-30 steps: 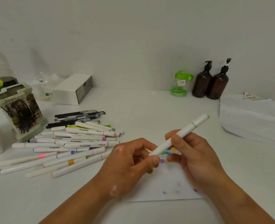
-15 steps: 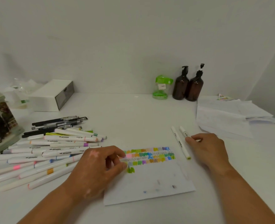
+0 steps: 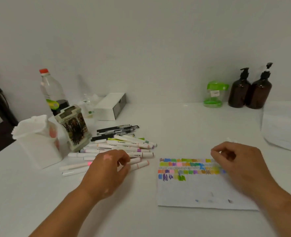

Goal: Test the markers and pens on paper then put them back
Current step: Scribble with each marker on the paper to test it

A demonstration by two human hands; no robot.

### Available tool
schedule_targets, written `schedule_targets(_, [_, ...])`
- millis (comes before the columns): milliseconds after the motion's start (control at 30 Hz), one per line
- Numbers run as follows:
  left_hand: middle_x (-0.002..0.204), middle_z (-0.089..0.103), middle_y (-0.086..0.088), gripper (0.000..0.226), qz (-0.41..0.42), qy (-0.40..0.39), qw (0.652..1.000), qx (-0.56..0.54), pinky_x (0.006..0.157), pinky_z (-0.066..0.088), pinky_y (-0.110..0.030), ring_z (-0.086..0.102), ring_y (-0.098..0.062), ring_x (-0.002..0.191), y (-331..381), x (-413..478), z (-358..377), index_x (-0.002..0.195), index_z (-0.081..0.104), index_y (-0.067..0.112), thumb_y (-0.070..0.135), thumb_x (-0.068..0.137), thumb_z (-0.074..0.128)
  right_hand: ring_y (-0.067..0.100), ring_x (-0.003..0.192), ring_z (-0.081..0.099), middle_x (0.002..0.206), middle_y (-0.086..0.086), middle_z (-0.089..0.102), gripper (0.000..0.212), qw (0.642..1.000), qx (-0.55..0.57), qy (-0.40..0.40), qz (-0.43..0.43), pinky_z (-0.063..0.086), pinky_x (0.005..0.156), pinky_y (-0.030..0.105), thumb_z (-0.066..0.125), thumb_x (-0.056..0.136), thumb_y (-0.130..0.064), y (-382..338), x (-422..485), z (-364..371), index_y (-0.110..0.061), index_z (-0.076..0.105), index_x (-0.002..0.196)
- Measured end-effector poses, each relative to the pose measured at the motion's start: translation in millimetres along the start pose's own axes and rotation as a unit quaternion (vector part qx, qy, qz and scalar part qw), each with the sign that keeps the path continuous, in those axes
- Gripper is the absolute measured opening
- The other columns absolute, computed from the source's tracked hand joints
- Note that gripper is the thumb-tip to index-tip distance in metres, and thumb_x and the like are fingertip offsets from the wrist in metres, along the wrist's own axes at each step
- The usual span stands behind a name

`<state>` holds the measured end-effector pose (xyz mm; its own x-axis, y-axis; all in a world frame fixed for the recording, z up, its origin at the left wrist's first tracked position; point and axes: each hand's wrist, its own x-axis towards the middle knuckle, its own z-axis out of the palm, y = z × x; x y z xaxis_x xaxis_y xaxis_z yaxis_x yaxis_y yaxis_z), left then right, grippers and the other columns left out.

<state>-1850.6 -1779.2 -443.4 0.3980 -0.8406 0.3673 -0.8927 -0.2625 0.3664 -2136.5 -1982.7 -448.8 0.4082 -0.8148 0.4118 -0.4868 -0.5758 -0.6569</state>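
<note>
Loosely heaped white colour-banded markers; left hand curled on them, grip unclear; right hand slack.

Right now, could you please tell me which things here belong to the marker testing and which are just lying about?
In use: markers, black pens, swatch paper.
Lying about: water bottle, white box, green container, brown pump bottles, paper stack.

Two brown pump bottles upper right, one green-lidded jar, one white box, one red-capped clear bottle, one sheet of paper bearing five swatch rows, marker heap too overlapped to count.
</note>
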Motion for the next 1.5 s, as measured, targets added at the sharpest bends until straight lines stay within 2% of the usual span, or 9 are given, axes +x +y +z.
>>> schedule_targets(267, [0.11,0.057,0.006,0.024,0.001,-0.053,0.993,0.103,0.09,0.043,-0.025,0.056,-0.017,0.102,0,-21,7,0.117,0.067,0.026,0.029,0.094,0.062,0.004,0.062,0.057,0.065,-0.027,0.065,0.019,0.992,0.0,-0.122,-0.031,0.045,0.062,0.014,0.087,0.075,-0.027,-9,-13,8,-0.039,0.073,0.069])
schedule_targets(433, [0.108,0.061,0.012,0.014,-0.02,-0.093,0.993,0.075,0.079,0.042,-0.012,0.054,-0.005,0.093,8,-19,7,0.111,0.064,0.03,0.031,0.098,0.058,0.003,0.063,0.063,0.07,-0.027,0.068,0.011,0.971,-0.036,-0.234,-0.042,0.051,0.061,0.017,0.084,0.069,-0.041,-13,-19,13,-0.043,0.074,0.071])
schedule_targets(533, [0.089,0.065,0.017,0.008,-0.096,-0.075,0.99,-0.077,0.067,0.046,-0.009,0.06,-0.002,0.081,26,-7,-1,0.098,0.061,0.04,0.035,0.094,0.065,0.002,0.063,0.063,0.072,-0.03,0.068,0.008,0.962,-0.014,-0.263,-0.064,0.048,0.059,0.013,0.077,0.068,-0.047,-18,-22,15,-0.042,0.075,0.075])
schedule_targets(667, [0.096,0.074,0.001,0.021,-0.16,-0.133,0.871,-0.444,0.077,0.058,-0.031,0.072,-0.013,0.087,52,10,0,0.109,0.067,0.029,0.017,0.092,0.069,0.009,0.064,0.063,0.075,-0.021,0.072,0.005,0.973,0.059,-0.204,-0.091,0.045,0.059,0.013,0.078,0.075,-0.044,-27,-25,16,-0.042,0.076,0.079])
schedule_targets(800, [0.102,0.071,-0.018,0.022,-0.165,-0.147,0.762,-0.608,0.074,0.057,-0.033,0.071,-0.032,0.092,72,23,20,0.108,0.067,0.006,0.001,0.087,0.07,0.003,0.066,0.062,0.086,-0.022,0.073,0.032,0.967,0.133,-0.207,-0.069,0.045,0.062,0.011,0.07,0.07,-0.064,-36,-25,16,-0.047,0.068,0.098])
schedule_targets(1033, [0.09,0.07,-0.019,0.021,-0.184,-0.132,0.711,-0.666,0.067,0.058,-0.031,0.07,-0.027,0.08,67,32,48,0.089,0.074,0.014,0.011,0.069,0.08,0.003,0.056,0.055,0.078,-0.017,0.069,0.021,0.986,0.109,-0.124,-0.021,0.044,0.056,0.011,0.081,0.082,-0.035,-20,-16,20,-0.046,0.069,0.096])
schedule_targets(1200, [0.1,0.073,0.014,0.024,-0.045,-0.104,0.929,-0.352,0.073,0.058,-0.021,0.071,-0.007,0.087,47,33,47,0.1,0.072,0.037,0.025,0.081,0.079,0.014,0.06,0.065,0.083,-0.012,0.069,0.028,0.987,0.135,-0.082,0.016,0.051,0.057,0.014,0.083,0.081,-0.026,-9,-12,21,-0.043,0.073,0.101])
schedule_targets(1333, [0.109,0.063,0.034,0.035,0.049,-0.143,0.966,-0.209,0.079,0.053,-0.012,0.06,0.008,0.101,53,24,51,0.126,0.059,0.047,0.052,0.091,0.056,0.023,0.075,0.074,0.088,-0.008,0.073,0.029,0.98,0.164,-0.107,0.029,0.064,0.065,0.039,0.085,0.081,-0.02,-13,-14,27,-0.039,0.074,0.099])
schedule_targets(1500, [0.087,0.062,0.023,0.032,0.097,-0.127,0.972,-0.173,0.066,0.041,-0.008,0.056,0.003,0.086,61,21,49,0.119,0.063,0.033,0.049,0.097,0.046,0.012,0.063,0.067,0.076,-0.001,0.074,0.022,0.935,0.319,-0.14,0.072,0.054,0.054,0.025,0.082,0.068,-0.02,-24,-12,26,-0.025,0.077,0.088])
